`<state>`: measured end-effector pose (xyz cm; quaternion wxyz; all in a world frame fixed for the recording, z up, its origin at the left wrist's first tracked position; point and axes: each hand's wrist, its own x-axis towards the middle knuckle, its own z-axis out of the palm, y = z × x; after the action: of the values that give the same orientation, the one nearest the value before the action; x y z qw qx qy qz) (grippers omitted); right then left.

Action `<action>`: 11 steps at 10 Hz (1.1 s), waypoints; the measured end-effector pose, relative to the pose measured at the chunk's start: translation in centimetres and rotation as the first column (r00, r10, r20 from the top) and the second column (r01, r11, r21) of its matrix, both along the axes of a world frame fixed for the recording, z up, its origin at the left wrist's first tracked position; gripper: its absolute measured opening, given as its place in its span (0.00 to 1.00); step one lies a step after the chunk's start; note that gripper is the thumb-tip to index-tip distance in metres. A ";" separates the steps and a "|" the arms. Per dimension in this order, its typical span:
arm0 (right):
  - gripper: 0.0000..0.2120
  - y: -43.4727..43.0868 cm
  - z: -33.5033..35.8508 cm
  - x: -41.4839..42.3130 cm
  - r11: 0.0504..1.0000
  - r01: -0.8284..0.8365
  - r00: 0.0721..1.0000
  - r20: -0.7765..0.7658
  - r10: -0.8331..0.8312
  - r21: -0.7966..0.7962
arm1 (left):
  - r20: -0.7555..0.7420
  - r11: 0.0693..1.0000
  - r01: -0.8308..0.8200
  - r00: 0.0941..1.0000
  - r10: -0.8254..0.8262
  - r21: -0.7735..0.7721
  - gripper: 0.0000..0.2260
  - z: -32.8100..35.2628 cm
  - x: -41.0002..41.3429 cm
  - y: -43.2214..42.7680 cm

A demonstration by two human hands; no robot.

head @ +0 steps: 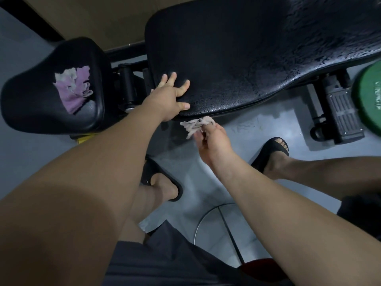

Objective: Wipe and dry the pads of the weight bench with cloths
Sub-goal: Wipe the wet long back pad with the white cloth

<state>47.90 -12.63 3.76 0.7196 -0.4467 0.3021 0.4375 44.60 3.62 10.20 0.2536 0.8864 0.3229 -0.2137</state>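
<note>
The long black back pad of the weight bench fills the top middle, its surface glistening wet toward the right. My left hand rests on the pad's near left corner with fingers spread, thumb along the edge. My right hand pinches a small grey cloth against the pad's lower front edge. The smaller black seat pad sits at left, with a crumpled purple-and-grey cloth lying on it.
A green weight plate juts in at the right edge. Black bench frame and a ribbed foot piece lie below the pad at right. My sandalled feet stand on the grey floor. A chrome ring sits low in the middle.
</note>
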 end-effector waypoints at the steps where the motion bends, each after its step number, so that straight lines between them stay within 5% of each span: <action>1: 0.09 0.4 0.5 -0.7 0.993 -0.001 1.000 -0.021 0.003 0.114 | 0.007 1.000 -0.001 1.000 0.001 0.000 0.33 -0.1 0.0 0.0; 4: 0.09 2.4 0.7 -1.3 0.978 0.209 0.978 -0.004 -0.209 0.030 | 0.032 1.000 0.005 0.999 -0.005 0.004 0.32 -0.4 -0.2 0.1; 7: 0.08 1.7 1.6 0.1 0.996 -0.085 0.996 -0.034 0.085 0.014 | -0.010 0.999 0.020 1.000 -0.020 0.039 0.33 0.0 0.2 -0.1; 8: 0.11 -1.2 2.5 4.2 0.997 0.065 0.998 -0.005 -0.065 -0.045 | -0.042 0.997 0.031 0.999 -0.029 0.071 0.33 0.2 0.3 -0.4; 9: 0.09 -4.4 2.1 9.3 0.950 0.173 0.972 0.201 -0.122 -0.261 | -0.099 0.993 0.043 0.995 -0.032 0.111 0.34 0.8 1.4 -1.1; 10: 0.09 -4.9 1.4 9.5 0.908 0.133 0.945 0.328 0.005 -0.397 | -0.147 0.984 0.055 0.989 -0.030 0.168 0.33 2.0 3.7 -2.2; 11: 0.03 -4.0 1.0 6.3 0.958 -0.067 0.966 0.224 0.132 -0.279 | -0.092 0.981 0.096 0.992 -0.081 0.170 0.32 2.4 6.7 -4.0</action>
<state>54.18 -16.66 4.76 0.6604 -0.6044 0.2463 0.3713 51.29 -0.42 12.63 0.1515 0.9089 0.3109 -0.2329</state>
